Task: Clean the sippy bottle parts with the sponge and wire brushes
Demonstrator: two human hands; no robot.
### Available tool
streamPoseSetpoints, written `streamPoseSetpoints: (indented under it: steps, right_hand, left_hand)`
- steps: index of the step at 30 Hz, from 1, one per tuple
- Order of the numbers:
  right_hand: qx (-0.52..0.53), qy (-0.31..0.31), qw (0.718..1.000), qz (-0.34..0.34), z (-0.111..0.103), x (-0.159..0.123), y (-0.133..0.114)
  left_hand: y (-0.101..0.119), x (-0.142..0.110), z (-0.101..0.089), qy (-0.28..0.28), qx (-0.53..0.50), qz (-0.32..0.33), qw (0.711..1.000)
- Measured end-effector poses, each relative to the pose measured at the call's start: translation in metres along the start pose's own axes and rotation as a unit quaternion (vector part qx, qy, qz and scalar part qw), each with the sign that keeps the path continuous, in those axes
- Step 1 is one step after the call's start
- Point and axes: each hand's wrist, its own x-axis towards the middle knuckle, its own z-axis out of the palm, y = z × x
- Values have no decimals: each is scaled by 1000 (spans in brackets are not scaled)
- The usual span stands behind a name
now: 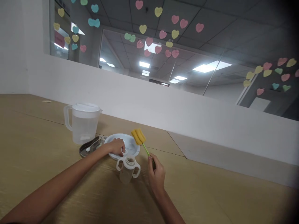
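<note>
"Where's the sponge brush (pixel 138 137)?"
"Gripped in the right hand (pixel 157 174), near the cup (pixel 126 171)."
"And the left hand (pixel 116 146)?"
"Fingers curled down at the bowl (pixel 130 143); its grip is unclear."

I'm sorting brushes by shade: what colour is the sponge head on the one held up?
Yellow; the sponge head shows best in the head view.

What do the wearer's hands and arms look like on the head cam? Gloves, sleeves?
Left hand and right hand: no gloves. No wristwear, cables or markings visible. Left forearm and right forearm: sleeveless where visible.
</note>
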Motion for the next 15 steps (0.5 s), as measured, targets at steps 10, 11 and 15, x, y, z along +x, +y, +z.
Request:
streamPoseSetpoints:
  steps: [10, 11, 15]
  right_hand:
    - [-13, 9, 997, -79, 2, -5, -3]
    - [-11, 4, 994, -108, 2, -6, -4]
    - [-14, 17, 991, -133, 1, -6, -8]
  left_hand:
    - [8, -61, -43, 203, -115, 50, 971]
    - [14, -66, -43, 225, -138, 54, 963]
    - [23, -78, -37, 299, -177, 66, 935]
